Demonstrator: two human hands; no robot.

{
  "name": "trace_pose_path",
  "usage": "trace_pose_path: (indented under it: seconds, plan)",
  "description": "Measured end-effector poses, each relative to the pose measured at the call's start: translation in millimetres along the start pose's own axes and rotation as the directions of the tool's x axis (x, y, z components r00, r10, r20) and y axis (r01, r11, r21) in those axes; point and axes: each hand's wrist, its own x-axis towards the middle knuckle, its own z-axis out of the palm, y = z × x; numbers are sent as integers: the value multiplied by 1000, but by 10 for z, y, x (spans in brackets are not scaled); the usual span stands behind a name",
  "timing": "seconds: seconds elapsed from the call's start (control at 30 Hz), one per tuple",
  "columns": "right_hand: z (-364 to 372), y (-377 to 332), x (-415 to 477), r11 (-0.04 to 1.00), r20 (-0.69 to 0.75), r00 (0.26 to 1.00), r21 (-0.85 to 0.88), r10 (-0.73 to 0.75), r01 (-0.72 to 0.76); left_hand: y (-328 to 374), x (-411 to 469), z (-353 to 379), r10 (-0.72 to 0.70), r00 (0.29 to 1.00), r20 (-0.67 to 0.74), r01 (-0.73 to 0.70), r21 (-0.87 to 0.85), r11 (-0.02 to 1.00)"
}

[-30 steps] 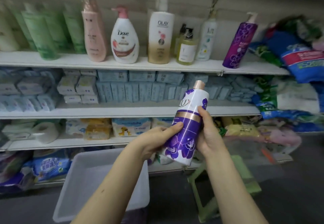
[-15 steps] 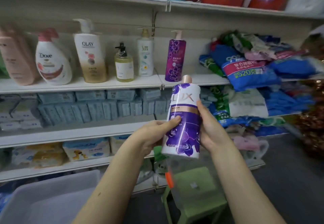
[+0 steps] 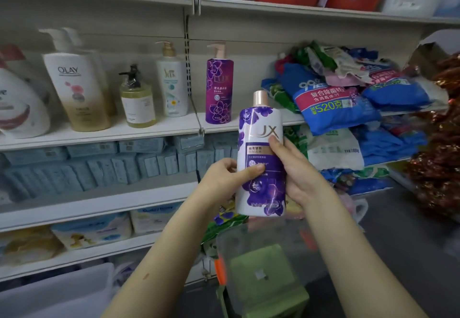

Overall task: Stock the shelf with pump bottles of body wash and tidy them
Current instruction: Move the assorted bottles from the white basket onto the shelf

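A person's left hand and right hand clasped an upright Lux body wash bottle below the shelf, at five o'clock from the purple Lux pump bottle; it looked heavy, rigid and slippery, best held mid-body.

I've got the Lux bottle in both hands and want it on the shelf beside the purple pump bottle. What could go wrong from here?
1. The gap between the purple pump bottle and the heaped blue bags looks tight. The held Lux bottle may knock that tall, narrow bottle over.
2. The bags bulge past the shelf edge, so a nudge might slide them off.
3. The left hand and right hand grip a glossy surface, and releasing one could let it slip.
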Motion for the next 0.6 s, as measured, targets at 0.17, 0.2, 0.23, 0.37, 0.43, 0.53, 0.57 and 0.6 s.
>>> trace_pose_path:
  seconds: [0.17,0.2,0.23,0.37,0.43,0.53,0.57,0.6]
  plan:
    - [-82,-68,387,999,-41,998,-2,-45,45,68,479,-99,51,997,52,-52,20,998]
    - [-77,-86,476,999,-46,998,-16,-46,46,82,581,-106,67,997,43,-68,16,998]
    - [-65,-103,569,998,-49,998,-30,-48,47,90,682,-109,82,996,32,-82,9,997]
    - [-33,-133,931,994,-60,993,-45,-105,102,148,1035,-159,142,990,20,-143,78,987]
    - [-41,-128,1100,986,-58,984,-28,-167,165,147,1229,-206,197,980,18,-197,165,966]
    - [-59,-170,1310,973,-54,972,17,-230,232,101,1536,-321,436,878,-199,-384,251,888]
    - [-64,-200,1376,969,-50,968,22,-245,246,104,1624,-365,514,804,-300,-429,306,850]
    - [-69,-233,1442,965,-44,964,21,-261,262,121,1705,-403,566,734,-374,-442,370,817]
